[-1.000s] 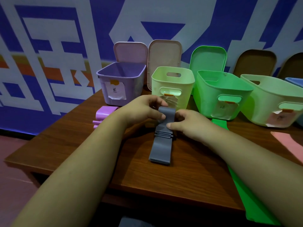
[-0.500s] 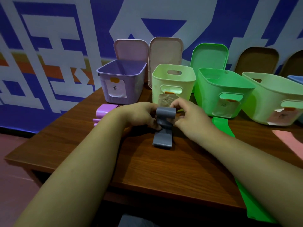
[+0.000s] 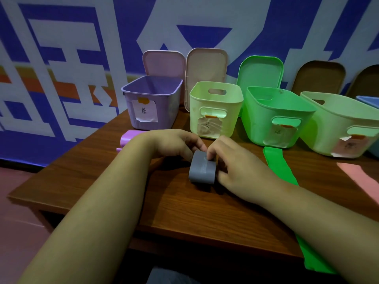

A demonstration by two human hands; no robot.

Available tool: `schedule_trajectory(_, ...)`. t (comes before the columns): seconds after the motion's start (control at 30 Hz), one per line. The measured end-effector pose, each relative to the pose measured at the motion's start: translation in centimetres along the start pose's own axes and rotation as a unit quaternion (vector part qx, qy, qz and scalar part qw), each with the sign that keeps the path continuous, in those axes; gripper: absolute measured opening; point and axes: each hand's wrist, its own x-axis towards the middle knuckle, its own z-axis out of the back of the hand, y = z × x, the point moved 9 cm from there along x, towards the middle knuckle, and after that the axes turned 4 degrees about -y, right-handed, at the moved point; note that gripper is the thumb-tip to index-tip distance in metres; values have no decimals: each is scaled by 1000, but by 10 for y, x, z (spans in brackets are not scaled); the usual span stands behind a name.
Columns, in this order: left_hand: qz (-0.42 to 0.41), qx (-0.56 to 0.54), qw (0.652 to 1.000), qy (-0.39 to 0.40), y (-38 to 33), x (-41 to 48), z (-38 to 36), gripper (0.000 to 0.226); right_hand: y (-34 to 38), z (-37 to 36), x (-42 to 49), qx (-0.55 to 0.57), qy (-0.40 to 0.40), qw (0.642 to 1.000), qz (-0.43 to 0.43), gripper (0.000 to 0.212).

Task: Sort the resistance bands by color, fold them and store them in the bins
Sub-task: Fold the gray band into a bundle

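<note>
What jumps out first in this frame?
The left hand and right hand pinch a folded grey band on the table. Behind stands a row of open labelled bins, purple bin leftmost. A green band lies flat before the green bin, running to the near edge.

Grey band (image 3: 203, 170): folded into a short, thick bundle on the bench (image 3: 114, 181).
Left hand (image 3: 174, 143): fingers curled on the bundle's far end.
Right hand (image 3: 235, 162): fingertips pinch the bundle's top.
Bins: purple bin (image 3: 151, 103), pale yellow bin (image 3: 215, 109) and green bin (image 3: 274, 115) in a row, open, with paper labels.
Other bands: purple band (image 3: 131, 137) behind the left wrist; green band (image 3: 279, 165) running under the right forearm.
</note>
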Motion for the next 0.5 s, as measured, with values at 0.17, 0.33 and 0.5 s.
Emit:
schedule_trajectory(0.17,12,-9,1000,6,-2,-2,-2,48,7,-6,-4,-49,38,998,33,37)
schedule_trajectory(0.33,25,-92,995,17,6,2,-2,59,1,-2,-6,6,59,998,7,40)
schedule_trajectory(0.5,-32,-6,999,10,-10,-5,-2,48,-26,13,-3,195,-7,971,-135,30)
